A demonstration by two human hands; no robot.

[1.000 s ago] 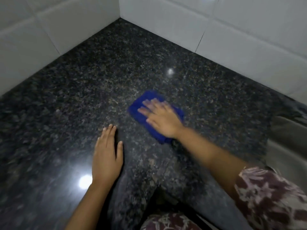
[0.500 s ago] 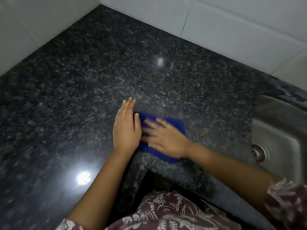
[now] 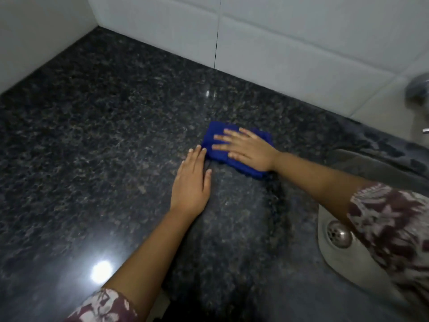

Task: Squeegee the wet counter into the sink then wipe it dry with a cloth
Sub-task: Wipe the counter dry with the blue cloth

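A folded blue cloth [image 3: 214,138] lies on the dark speckled granite counter [image 3: 104,140], near its middle. My right hand [image 3: 248,149] presses flat on the cloth with its fingers spread, covering most of it. My left hand [image 3: 192,182] rests palm down on the bare counter, its fingertips touching the cloth's left edge. The steel sink [image 3: 371,173] sits at the right, partly hidden by my right forearm and patterned sleeve. No squeegee is in view.
White tiled walls [image 3: 267,47] close the counter at the back and left, meeting in a corner. The sink drain [image 3: 339,233] shows beside my right sleeve. A tap [image 3: 417,89] pokes in at the right edge. Lamp glare [image 3: 101,271] marks the near counter.
My right hand slid the cloth toward me beside my left hand, then back out and right toward the sink. My left hand moved forward alongside it. The view shifted right, showing more sink.
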